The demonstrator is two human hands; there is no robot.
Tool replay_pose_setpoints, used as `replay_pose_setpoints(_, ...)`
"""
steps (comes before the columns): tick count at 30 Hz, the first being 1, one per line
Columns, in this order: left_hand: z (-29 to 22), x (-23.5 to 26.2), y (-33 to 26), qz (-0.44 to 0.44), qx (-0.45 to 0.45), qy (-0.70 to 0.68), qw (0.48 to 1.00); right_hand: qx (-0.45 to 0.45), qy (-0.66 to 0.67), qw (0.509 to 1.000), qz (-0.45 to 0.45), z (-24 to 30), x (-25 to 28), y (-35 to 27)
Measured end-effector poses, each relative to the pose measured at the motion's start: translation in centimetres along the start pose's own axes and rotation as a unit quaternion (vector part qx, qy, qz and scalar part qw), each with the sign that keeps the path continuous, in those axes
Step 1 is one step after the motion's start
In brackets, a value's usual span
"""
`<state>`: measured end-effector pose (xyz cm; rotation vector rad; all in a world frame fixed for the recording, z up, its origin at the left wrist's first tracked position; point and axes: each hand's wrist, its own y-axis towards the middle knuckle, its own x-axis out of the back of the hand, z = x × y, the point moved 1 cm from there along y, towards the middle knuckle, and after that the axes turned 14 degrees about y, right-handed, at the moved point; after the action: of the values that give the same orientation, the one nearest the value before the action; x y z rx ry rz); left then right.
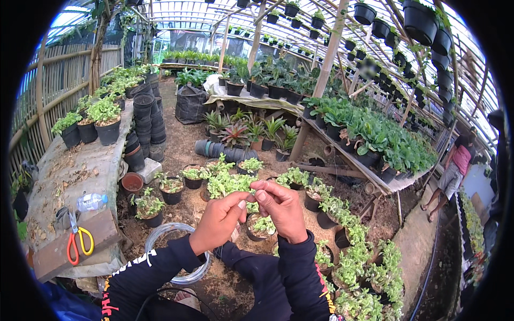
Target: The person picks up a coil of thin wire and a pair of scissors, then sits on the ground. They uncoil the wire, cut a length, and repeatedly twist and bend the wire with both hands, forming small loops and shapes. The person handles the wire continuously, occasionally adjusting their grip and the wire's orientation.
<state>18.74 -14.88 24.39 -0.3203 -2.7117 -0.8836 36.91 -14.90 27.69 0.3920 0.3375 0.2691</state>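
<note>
My left hand (218, 220) and my right hand (281, 207) meet in front of me, fingertips pinched together on something thin that I cannot make out; it may be a strand of wire. Both arms wear black sleeves with coloured print. Below my left wrist a coil of grey wire (176, 251) lies on the soil floor. Small black pots of green plants (227, 182) stand on the ground just beyond my hands.
A concrete bench (69, 176) on the left carries orange-and-yellow-handled scissors (77, 241), a plastic bottle (91, 201) and potted plants. Stacked black pots (144, 120) stand beside it. A long plant table (369, 144) runs right. A person (452, 174) stands far right.
</note>
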Motion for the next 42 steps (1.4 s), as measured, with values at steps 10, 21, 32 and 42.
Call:
replay_pose_setpoints(10, 0.0, -0.1, 0.4, 0.013, 0.053, -0.037, 0.998, -0.039, -0.04, 0.998, 0.033, 1.8, 0.7, 0.7)
replay_pose_setpoints(21, -1.0, -2.3, 1.7, 0.038, -0.039, 0.007, 0.998, -0.016, 0.032, 0.998, 0.046, 2.6, 1.6, 0.3)
replay_pose_setpoints(32, -3.5, -3.4, 4.1, -0.104, 0.071, -0.274, 0.953, 0.056, 0.099, 0.993, 0.028, -1.3, -1.6, 1.5)
replay_pose_setpoints(42, 0.2, 6.0, 11.3, -0.265, 0.021, -0.234, 0.935, 0.154, -0.158, 0.975, -0.028, -6.0, -5.2, -3.7)
